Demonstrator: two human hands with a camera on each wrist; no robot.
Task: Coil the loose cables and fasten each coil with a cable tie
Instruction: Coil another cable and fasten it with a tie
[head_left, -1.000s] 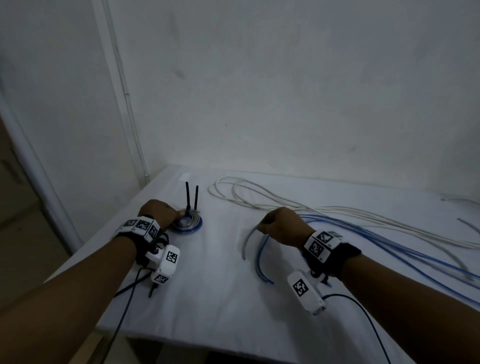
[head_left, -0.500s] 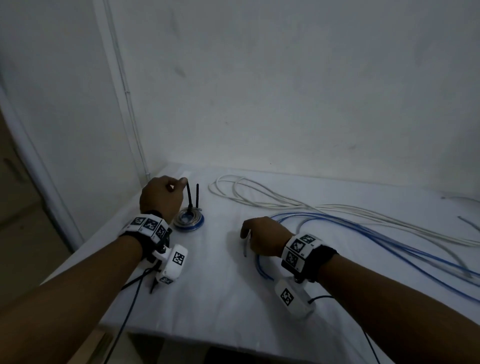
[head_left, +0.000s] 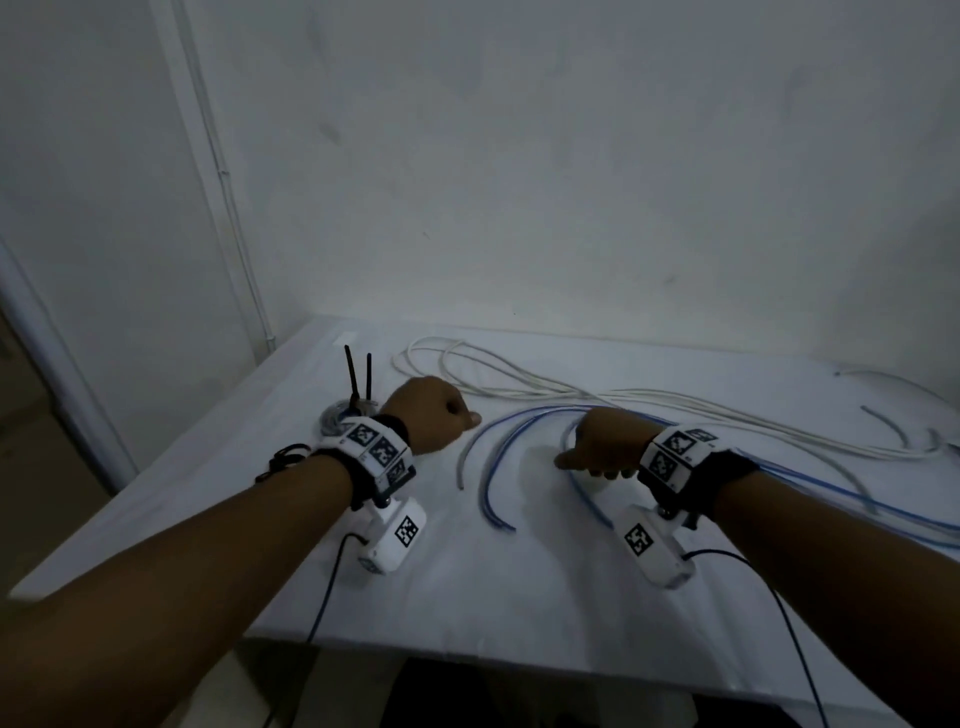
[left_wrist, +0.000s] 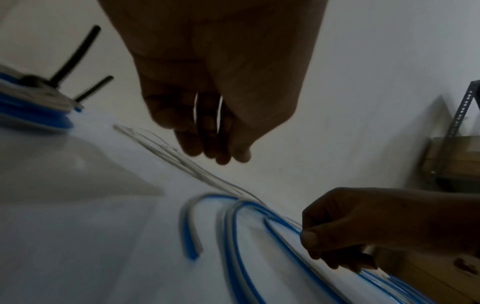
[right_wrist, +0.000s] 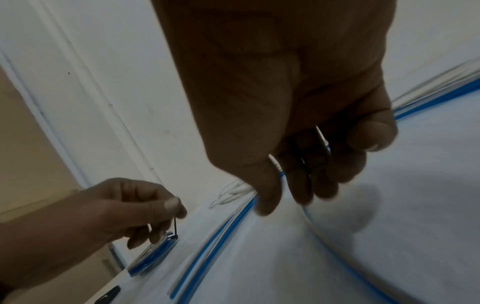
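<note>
No legible text, brand, number or sign appears in any view. The only printed marks are black-and-white square fiducial patterns, without readable characters: on the left wristband (head_left: 378, 451) at centre left of the head view, the right wristband (head_left: 675, 453) at centre right, and the 2 white wrist camera housings below them.

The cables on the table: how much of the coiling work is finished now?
One small coil already lies tied, two black tie tails sticking up. The right hand grips a blue cable; the left hand is curled beside it. The white cables lie loose, uncoiled.
</note>
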